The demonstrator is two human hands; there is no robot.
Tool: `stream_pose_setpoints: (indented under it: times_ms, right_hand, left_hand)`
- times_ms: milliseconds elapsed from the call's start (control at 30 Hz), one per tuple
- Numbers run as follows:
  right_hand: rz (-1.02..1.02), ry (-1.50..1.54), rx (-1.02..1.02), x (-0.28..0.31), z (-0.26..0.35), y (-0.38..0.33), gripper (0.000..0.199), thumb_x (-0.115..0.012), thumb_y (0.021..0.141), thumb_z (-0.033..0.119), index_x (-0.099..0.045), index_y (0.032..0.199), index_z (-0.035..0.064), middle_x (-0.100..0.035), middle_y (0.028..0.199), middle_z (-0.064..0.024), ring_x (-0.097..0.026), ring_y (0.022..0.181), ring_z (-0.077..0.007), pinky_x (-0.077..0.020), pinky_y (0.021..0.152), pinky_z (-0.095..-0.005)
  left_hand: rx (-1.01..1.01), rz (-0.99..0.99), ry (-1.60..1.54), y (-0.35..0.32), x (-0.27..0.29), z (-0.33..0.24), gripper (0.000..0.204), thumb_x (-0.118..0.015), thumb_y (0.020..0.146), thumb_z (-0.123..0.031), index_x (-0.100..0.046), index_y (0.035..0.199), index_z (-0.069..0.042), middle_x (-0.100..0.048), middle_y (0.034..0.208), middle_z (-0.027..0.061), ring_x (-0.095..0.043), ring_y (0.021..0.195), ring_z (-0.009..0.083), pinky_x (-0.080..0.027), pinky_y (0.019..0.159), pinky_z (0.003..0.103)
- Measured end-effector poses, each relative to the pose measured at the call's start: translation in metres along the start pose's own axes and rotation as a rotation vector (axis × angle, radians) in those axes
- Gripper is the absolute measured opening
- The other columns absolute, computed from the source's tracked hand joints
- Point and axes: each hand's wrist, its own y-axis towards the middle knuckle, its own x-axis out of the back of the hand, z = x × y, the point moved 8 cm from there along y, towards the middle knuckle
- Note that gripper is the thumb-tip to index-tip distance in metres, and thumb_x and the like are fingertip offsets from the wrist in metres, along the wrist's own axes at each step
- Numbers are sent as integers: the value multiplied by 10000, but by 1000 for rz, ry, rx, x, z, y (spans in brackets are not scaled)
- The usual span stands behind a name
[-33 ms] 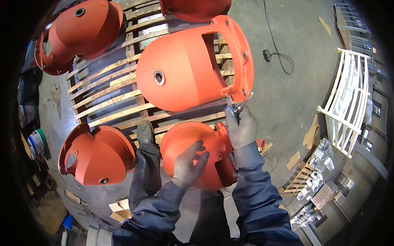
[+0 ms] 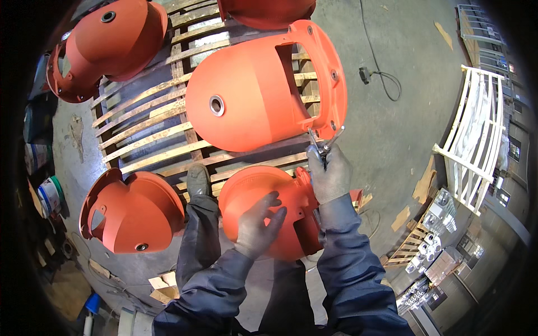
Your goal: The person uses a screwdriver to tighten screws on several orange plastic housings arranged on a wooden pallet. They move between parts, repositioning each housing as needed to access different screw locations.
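My left hand (image 2: 256, 225), in a grey glove, lies flat with fingers spread on a rounded orange housing (image 2: 252, 190) in front of me. My right hand (image 2: 330, 175), also gloved, is closed around a slim metal tool (image 2: 322, 143). The tool's tip points up at the lower edge of the flange of a large orange housing (image 2: 258, 95). That larger housing lies on its side on a wooden pallet (image 2: 151, 126); it has a round hole in its dome and a rectangular opening.
More orange housings lie at lower left (image 2: 131, 210), upper left (image 2: 106, 42) and the top edge (image 2: 269, 8). My boot (image 2: 197, 179) rests on the pallet edge. A white metal rack (image 2: 471, 134) stands at right, a cable (image 2: 381, 75) crosses the concrete floor, and buckets (image 2: 47, 196) sit at left.
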Motion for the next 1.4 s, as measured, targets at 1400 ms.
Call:
stream_pose_setpoints:
  times_ms: [1400]
  right_hand:
    - [56,1192,-794,-46,-20,-16,339,-634,1082,348,-697,1096,15,-692,857,-20,-637,656,-78,-609,626,-287]
  left_hand:
    - [88,-4,-85,24,0,2,479,-719,1006,-150,-573,1428,25,-762,1143,142,-748,882,196,-601,787,342]
